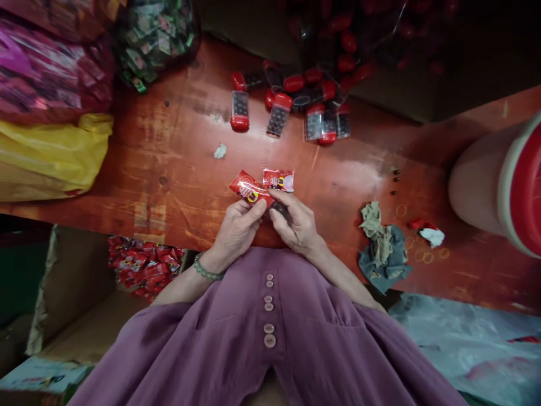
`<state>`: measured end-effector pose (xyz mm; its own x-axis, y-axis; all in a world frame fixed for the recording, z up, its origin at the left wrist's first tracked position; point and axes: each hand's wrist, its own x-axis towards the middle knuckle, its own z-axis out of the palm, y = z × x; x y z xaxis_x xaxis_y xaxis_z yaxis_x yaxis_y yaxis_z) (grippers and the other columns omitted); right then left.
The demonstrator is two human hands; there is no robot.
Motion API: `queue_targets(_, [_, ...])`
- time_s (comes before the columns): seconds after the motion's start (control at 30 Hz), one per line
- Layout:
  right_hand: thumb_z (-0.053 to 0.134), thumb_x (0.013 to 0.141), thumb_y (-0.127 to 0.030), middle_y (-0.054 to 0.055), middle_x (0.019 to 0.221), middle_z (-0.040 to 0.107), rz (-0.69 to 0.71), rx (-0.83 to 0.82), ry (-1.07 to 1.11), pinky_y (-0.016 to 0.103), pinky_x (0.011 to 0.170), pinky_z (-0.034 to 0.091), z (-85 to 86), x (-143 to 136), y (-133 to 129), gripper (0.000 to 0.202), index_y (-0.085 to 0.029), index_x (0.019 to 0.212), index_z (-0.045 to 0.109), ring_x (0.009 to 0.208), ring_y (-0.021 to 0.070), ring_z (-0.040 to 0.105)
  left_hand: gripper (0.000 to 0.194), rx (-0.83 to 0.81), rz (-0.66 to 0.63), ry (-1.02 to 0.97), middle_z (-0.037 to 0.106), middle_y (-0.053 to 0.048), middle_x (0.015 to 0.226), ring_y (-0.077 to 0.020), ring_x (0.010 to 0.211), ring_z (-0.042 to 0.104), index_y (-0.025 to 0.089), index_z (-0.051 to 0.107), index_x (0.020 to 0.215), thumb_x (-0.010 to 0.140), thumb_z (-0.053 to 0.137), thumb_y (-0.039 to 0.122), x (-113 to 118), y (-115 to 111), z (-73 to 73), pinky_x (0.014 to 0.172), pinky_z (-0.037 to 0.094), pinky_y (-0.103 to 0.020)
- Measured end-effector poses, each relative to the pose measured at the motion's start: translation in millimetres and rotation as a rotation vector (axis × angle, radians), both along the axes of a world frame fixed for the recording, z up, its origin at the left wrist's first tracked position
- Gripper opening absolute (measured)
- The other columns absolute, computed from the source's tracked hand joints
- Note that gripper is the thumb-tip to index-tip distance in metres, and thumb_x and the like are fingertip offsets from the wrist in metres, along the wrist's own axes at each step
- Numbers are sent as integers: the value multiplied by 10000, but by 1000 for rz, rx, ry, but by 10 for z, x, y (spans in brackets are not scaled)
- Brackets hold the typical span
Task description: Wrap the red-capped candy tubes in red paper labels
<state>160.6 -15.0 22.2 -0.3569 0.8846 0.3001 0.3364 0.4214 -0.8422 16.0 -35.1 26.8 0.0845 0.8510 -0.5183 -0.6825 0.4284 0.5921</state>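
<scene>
Containers: at the far side of the tabletop, clear plastic tubes with red caps (278, 115) lie in a loose group, several visibly filled with small dark balls (240, 103). Far left, a dark translucent bag (163, 36) contains green wrapped pieces; left of it, a pink translucent bag (63, 73) contains pink and red wrapped pieces. A yellow plastic bag (51, 155) lies on its near side, contents not visible. Near left, below the tabletop level, an open brown cardboard box (76, 282) holds many red packets (146, 268). At the far right stands a pale bucket with a red lid (486, 180), contents not visible.

Item in hand: a glossy red printed packet (250, 190) is at the near-middle of the reddish wooden tabletop (181, 152). The left hand (239, 228) grasps it, thumb on its near edge and bent fingers behind. The right hand (296, 223) has its index fingertip at the packet's right end and its thumb curled on the near side, beside a partly hidden dark object (279, 210); whether this grip is closed cannot be told. A second red packet with a pale pink end (279, 179) lies just beyond the right fingers; its contact with them is unclear.
</scene>
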Motion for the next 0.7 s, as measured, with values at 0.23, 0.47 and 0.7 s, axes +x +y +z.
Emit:
queue_targets(0.23, [580,936,-253,85,1199,709,39,-307,33,340,881,598,46,36,-8,379,-195,1311,562,982,169,712,292,-16,135,70,742,3,725,-92,668,642,175,759,712,583,911,388,-10,104,-52,743,520,-234])
queue_targets(0.47, [631,909,-199,69,1181,735,-43,-112,47,328,922,588,40,7,-65,336,-214,1245,626,1032,166,714,324,45,176,183,735,26,688,-81,631,630,174,758,680,518,937,390,-12,103,-87,718,510,-218])
queue_targets(0.7, [665,878,-269,44,1059,745,-69,-215,75,331,841,601,45,-39,-218,273,-236,1146,628,891,161,716,382,111,171,120,762,-51,731,-179,731,709,169,776,723,574,892,502,-29,-20,27,794,556,-321])
